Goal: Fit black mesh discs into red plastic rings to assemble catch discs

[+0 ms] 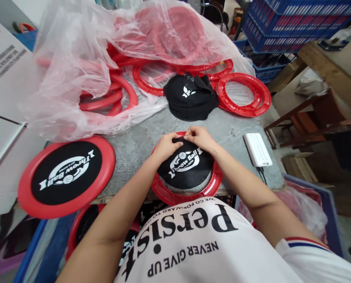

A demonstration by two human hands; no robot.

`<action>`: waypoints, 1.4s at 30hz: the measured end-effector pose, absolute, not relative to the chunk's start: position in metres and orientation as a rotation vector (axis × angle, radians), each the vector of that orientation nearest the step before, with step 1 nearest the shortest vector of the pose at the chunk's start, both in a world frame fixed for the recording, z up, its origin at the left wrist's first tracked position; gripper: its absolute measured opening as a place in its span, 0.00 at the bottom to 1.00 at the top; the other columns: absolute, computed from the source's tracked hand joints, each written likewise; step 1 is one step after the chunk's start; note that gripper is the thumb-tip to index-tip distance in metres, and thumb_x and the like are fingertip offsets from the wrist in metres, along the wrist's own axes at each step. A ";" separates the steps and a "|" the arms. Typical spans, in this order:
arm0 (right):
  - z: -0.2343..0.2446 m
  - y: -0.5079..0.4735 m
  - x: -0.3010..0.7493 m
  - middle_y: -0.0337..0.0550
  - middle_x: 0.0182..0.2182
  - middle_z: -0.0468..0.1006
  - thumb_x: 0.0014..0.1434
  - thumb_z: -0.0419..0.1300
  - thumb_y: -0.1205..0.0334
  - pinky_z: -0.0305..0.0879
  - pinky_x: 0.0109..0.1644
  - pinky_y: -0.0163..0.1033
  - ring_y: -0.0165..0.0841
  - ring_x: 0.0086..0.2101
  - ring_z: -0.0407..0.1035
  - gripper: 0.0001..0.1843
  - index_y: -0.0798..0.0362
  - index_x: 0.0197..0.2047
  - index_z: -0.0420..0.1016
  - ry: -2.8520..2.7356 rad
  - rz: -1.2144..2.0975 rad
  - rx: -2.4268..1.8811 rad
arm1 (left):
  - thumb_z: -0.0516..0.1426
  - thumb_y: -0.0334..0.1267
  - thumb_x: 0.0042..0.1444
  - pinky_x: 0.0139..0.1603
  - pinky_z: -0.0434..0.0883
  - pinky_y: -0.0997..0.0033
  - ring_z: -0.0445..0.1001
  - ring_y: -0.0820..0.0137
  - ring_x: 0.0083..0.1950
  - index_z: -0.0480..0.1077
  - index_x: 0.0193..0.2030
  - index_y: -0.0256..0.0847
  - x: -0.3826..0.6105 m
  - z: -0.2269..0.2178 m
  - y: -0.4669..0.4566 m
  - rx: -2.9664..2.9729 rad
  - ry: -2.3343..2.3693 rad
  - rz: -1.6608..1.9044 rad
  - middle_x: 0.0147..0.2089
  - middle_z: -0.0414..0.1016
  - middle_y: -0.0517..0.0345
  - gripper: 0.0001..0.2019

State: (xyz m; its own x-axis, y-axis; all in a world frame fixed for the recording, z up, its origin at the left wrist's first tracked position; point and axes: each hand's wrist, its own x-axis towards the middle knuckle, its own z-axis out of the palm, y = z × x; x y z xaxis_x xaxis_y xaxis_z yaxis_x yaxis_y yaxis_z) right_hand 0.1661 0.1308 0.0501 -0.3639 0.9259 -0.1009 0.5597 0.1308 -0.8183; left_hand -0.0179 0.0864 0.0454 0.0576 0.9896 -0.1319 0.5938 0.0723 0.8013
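Note:
A red plastic ring lies on the grey table right in front of me. A black fabric cover printed with a white "Throw Ball" logo lies over it. My left hand and my right hand both pinch the far edge of the fabric at the ring's far rim, fingers closed. The near part of the fabric looks loose, with grey mesh showing.
A finished red disc with black cover lies at the left. A pile of black covers and several bare red rings sit behind, partly under a clear plastic bag. A white power bank is at the right; blue crates beyond.

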 end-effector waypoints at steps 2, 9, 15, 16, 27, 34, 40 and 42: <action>0.049 0.134 0.163 0.36 0.28 0.76 0.58 0.65 0.64 0.59 0.38 0.37 0.31 0.31 0.67 0.07 0.53 0.30 0.73 -2.058 1.055 -1.461 | 0.61 0.37 0.57 0.51 0.73 0.62 0.78 0.62 0.44 0.77 0.40 0.41 -0.017 0.046 0.088 1.641 1.653 0.662 0.41 0.82 0.56 0.06; 0.031 0.137 0.155 0.47 0.39 0.77 0.60 0.64 0.66 0.60 0.53 0.43 0.39 0.43 0.67 0.06 0.53 0.30 0.76 -2.333 0.655 -1.416 | 0.61 0.34 0.59 0.60 0.69 0.56 0.73 0.56 0.54 0.77 0.37 0.42 -0.015 0.032 0.091 1.969 1.917 0.545 0.46 0.76 0.50 0.03; 0.024 0.139 0.152 0.46 0.38 0.77 0.62 0.61 0.67 0.61 0.51 0.42 0.38 0.41 0.67 0.07 0.53 0.31 0.76 -2.326 0.668 -1.484 | 0.59 0.33 0.59 0.61 0.68 0.58 0.72 0.58 0.55 0.77 0.37 0.42 -0.011 0.021 0.097 1.877 1.955 0.549 0.47 0.75 0.49 0.05; 0.024 0.139 0.152 0.46 0.37 0.77 0.62 0.61 0.67 0.61 0.50 0.42 0.38 0.41 0.67 0.07 0.53 0.30 0.76 -2.313 0.673 -1.492 | 0.59 0.33 0.59 0.61 0.68 0.57 0.72 0.58 0.54 0.77 0.37 0.42 -0.010 0.021 0.098 1.859 1.949 0.562 0.46 0.75 0.49 0.05; 0.025 0.138 0.148 0.45 0.36 0.78 0.63 0.62 0.64 0.60 0.50 0.42 0.38 0.41 0.68 0.07 0.53 0.32 0.77 -2.247 0.685 -1.583 | 0.57 0.33 0.61 0.60 0.70 0.59 0.74 0.59 0.51 0.76 0.35 0.40 -0.006 0.018 0.107 1.834 1.941 0.588 0.45 0.79 0.49 0.06; 0.026 0.138 0.147 0.45 0.37 0.79 0.64 0.60 0.63 0.60 0.48 0.41 0.38 0.41 0.69 0.08 0.52 0.32 0.77 -2.245 0.661 -1.628 | 0.56 0.33 0.62 0.60 0.69 0.59 0.75 0.58 0.54 0.77 0.37 0.40 -0.004 0.019 0.108 1.802 1.984 0.554 0.47 0.80 0.48 0.08; 0.024 0.138 0.145 0.46 0.37 0.80 0.65 0.58 0.62 0.60 0.50 0.41 0.39 0.42 0.69 0.08 0.52 0.34 0.77 -2.262 0.630 -1.651 | 0.54 0.35 0.63 0.59 0.69 0.62 0.75 0.59 0.54 0.78 0.37 0.40 -0.001 0.021 0.110 1.792 2.037 0.510 0.47 0.80 0.48 0.10; 0.024 0.137 0.145 0.46 0.38 0.81 0.65 0.57 0.62 0.60 0.49 0.42 0.39 0.43 0.70 0.09 0.52 0.35 0.77 -2.269 0.611 -1.665 | 0.54 0.35 0.63 0.58 0.69 0.63 0.76 0.59 0.54 0.78 0.37 0.40 0.000 0.021 0.111 1.797 2.053 0.491 0.47 0.80 0.48 0.11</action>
